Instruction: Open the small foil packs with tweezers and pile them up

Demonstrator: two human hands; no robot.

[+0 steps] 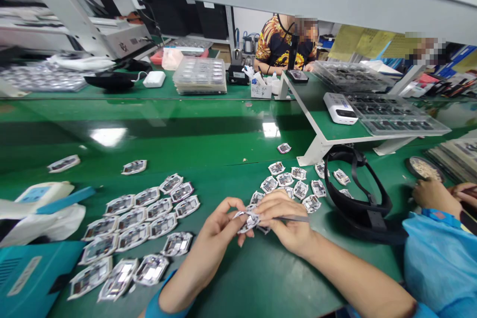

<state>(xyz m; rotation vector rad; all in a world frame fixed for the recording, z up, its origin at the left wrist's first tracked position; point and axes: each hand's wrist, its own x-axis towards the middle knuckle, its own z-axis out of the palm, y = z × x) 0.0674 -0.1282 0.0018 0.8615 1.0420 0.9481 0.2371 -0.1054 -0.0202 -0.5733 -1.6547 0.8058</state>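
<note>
My left hand [218, 228] pinches a small silvery octagonal circuit piece [249, 219] between thumb and fingers above the green mat [238, 278]. My right hand [286, 221] is closed around thin metal tweezers [296, 218], its fingertips meeting the same piece. Rows of several like pieces [141, 228] lie flat to the left of my hands. A looser cluster of such pieces [294, 184] lies just beyond my right hand.
A black headband-style strap [357, 198] lies right of the cluster, under a raised green shelf [324, 124] with trays and a white device. A co-worker's hand [434, 194] in a blue sleeve works at the far right. A teal box [30, 273] and white device sit at left.
</note>
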